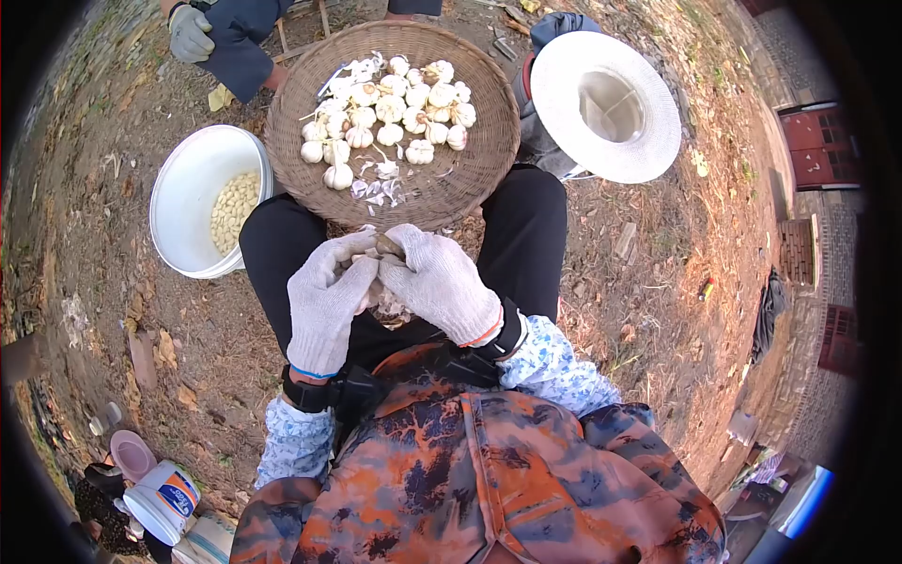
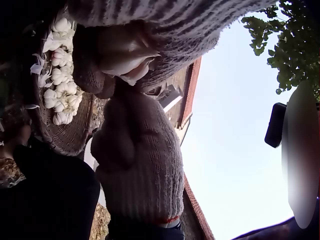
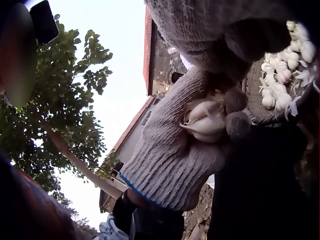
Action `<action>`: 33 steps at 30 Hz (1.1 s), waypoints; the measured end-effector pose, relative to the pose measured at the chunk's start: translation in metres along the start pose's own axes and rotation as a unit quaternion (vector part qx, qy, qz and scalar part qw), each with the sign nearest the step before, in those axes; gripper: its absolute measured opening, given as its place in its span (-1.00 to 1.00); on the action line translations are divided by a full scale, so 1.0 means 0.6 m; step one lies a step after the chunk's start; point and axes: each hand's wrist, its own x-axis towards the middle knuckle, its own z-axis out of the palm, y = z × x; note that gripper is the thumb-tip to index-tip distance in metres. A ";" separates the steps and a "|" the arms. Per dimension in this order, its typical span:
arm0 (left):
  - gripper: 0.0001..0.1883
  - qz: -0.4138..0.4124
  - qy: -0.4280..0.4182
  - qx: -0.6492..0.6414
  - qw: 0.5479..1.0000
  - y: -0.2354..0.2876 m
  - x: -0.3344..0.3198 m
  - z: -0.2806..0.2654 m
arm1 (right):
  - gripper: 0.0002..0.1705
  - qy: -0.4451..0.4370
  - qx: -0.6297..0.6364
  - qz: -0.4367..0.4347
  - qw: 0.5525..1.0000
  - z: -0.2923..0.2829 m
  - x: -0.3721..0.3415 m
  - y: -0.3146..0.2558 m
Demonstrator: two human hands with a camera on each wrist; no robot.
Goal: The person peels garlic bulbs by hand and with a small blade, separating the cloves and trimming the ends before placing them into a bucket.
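My gloved left hand (image 1: 324,305), with a blue cuff edge, holds a partly opened garlic bulb (image 3: 206,120) in its curled fingers. White cloves show through the bulb's loosened skin in both wrist views. My gloved right hand (image 1: 443,282), edged in orange-red, meets the left at the fingertips, its thumb and fingers bent in at the bulb's top. Both gloves have soiled, brownish fingertips. Just beyond the hands, a round woven basket (image 1: 470,193) carries a heap of garlic bulbs (image 1: 390,108) and scattered papery skins (image 1: 376,191).
Left of my knees, a white bucket (image 1: 174,202) contains peeled cloves (image 1: 235,211). Beyond the basket sit two people, one with a gloved hand (image 1: 191,35), the other under a white hat (image 1: 648,103). A labelled tub (image 1: 164,503) lies at the lower left.
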 end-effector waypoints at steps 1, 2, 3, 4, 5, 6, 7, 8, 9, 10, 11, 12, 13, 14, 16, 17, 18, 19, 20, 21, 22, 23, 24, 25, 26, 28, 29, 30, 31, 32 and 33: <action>-0.77 0.004 -0.007 -0.008 1.000 0.005 0.002 0.001 | -0.78 0.020 -0.013 -0.015 1.000 0.000 -0.002 -0.003; -0.80 0.008 -0.013 -0.016 1.000 0.009 0.003 0.001 | -0.78 0.020 -0.013 -0.016 1.000 0.003 -0.005 -0.005; -0.80 0.008 -0.013 -0.016 1.000 0.011 0.003 0.003 | -0.78 0.036 -0.021 -0.034 0.999 0.006 -0.009 -0.007; -0.82 0.012 -0.014 0.004 1.000 0.012 0.003 0.006 | -0.78 0.052 -0.030 -0.053 0.997 0.008 -0.011 -0.009; -0.83 0.015 -0.013 0.024 1.000 0.013 0.002 0.008 | -0.78 0.051 -0.029 -0.054 0.997 0.009 -0.012 -0.010; -0.83 0.016 -0.011 0.023 1.000 0.012 0.002 0.011 | -0.78 0.057 -0.028 -0.066 0.996 0.010 -0.012 -0.011; -0.83 0.014 -0.009 0.004 1.000 0.010 0.002 0.013 | -0.77 0.063 -0.026 -0.078 0.995 0.011 -0.012 -0.012; -0.83 0.013 -0.008 -0.015 1.000 0.009 0.002 0.013 | -0.77 0.062 -0.025 -0.078 0.995 0.014 -0.012 -0.011; -0.83 0.013 -0.007 -0.016 1.000 0.009 0.001 0.011 | -0.77 0.068 -0.037 -0.081 0.994 0.017 -0.013 -0.007; -0.83 0.009 -0.019 -0.013 1.000 0.009 0.001 0.008 | -0.77 0.074 -0.049 -0.084 0.993 0.019 -0.014 -0.006; -0.82 0.004 -0.031 -0.012 0.999 0.009 -0.001 0.006 | -0.77 0.072 -0.049 -0.084 0.993 0.017 -0.014 -0.006; -0.82 0.004 -0.029 -0.013 0.999 0.008 -0.002 0.007 | -0.73 0.054 -0.049 -0.078 0.994 0.015 -0.015 -0.007; -0.83 -0.004 -0.021 -0.032 0.999 0.008 -0.003 0.010 | -0.67 0.038 -0.050 -0.072 0.995 0.014 -0.015 -0.008; -0.84 -0.013 -0.014 -0.052 0.998 0.007 -0.003 0.012 | -0.67 0.037 -0.050 -0.072 0.995 0.014 -0.014 -0.009; -0.84 -0.017 -0.030 -0.072 0.997 0.004 0.001 0.005 | -0.70 0.026 -0.044 -0.044 0.998 0.013 -0.013 -0.011; -0.85 -0.022 -0.047 -0.091 0.994 0.002 0.005 0.003 | -0.70 0.026 -0.045 -0.044 0.998 0.011 -0.012 -0.013; -0.85 -0.022 -0.048 -0.092 0.994 0.002 0.008 0.003 | -0.72 0.014 -0.016 -0.010 1.000 0.009 -0.010 -0.014; -0.86 -0.032 -0.040 -0.068 0.996 0.001 0.013 0.003 | -0.74 0.003 0.012 0.025 1.000 0.008 -0.008 -0.015; -0.84 -0.042 -0.032 -0.044 0.998 0.005 0.014 0.003 | -0.74 0.003 0.012 0.025 1.000 0.007 -0.005 -0.011; -0.84 -0.042 -0.031 -0.044 0.998 0.011 0.011 0.003 | -0.74 -0.002 0.045 0.044 0.998 0.006 0.000 -0.003; -0.80 -0.071 -0.040 -0.095 0.992 0.022 0.006 0.002 | -0.73 -0.006 0.078 0.064 0.995 0.004 0.004 0.001; -0.75 -0.100 -0.050 -0.145 0.983 0.029 0.004 0.003 | -0.73 -0.006 0.078 0.063 0.995 0.001 0.005 0.002; -0.66 -0.117 -0.077 -0.197 0.970 0.018 0.009 -0.013 | -0.71 -0.020 0.090 0.095 0.991 -0.003 0.006 0.002; -0.66 -0.118 -0.078 -0.197 0.970 0.018 0.010 -0.017 | -0.70 -0.034 0.102 0.127 0.986 -0.007 0.006 0.001; -0.67 -0.122 -0.092 -0.194 0.969 0.017 0.010 -0.019 | -0.68 -0.042 0.093 0.130 0.986 -0.012 0.007 -0.001; -0.67 -0.126 -0.106 -0.192 0.968 0.014 0.012 -0.024 | -0.69 -0.021 0.065 0.085 0.994 -0.012 0.004 -0.005; -0.66 -0.124 -0.118 -0.198 0.965 0.010 0.014 -0.026 | -0.70 0.000 0.037 0.039 0.999 -0.012 0.003 -0.006; -0.64 -0.123 -0.130 -0.205 0.962 0.006 0.016 -0.028 | -0.70 0.000 0.037 0.039 0.999 -0.012 0.003 -0.006; -0.64 -0.123 -0.130 -0.205 0.962 0.002 0.018 -0.029 | -0.65 -0.017 -0.007 0.038 0.999 -0.013 0.004 -0.005; -0.65 -0.133 -0.138 -0.188 0.963 -0.002 0.021 -0.029 | -0.60 -0.035 -0.052 0.038 0.997 -0.013 0.003 -0.005; -0.65 -0.144 -0.146 -0.171 0.964 -0.004 0.023 -0.030 | -0.60 -0.035 -0.051 0.038 0.997 -0.012 0.003 -0.005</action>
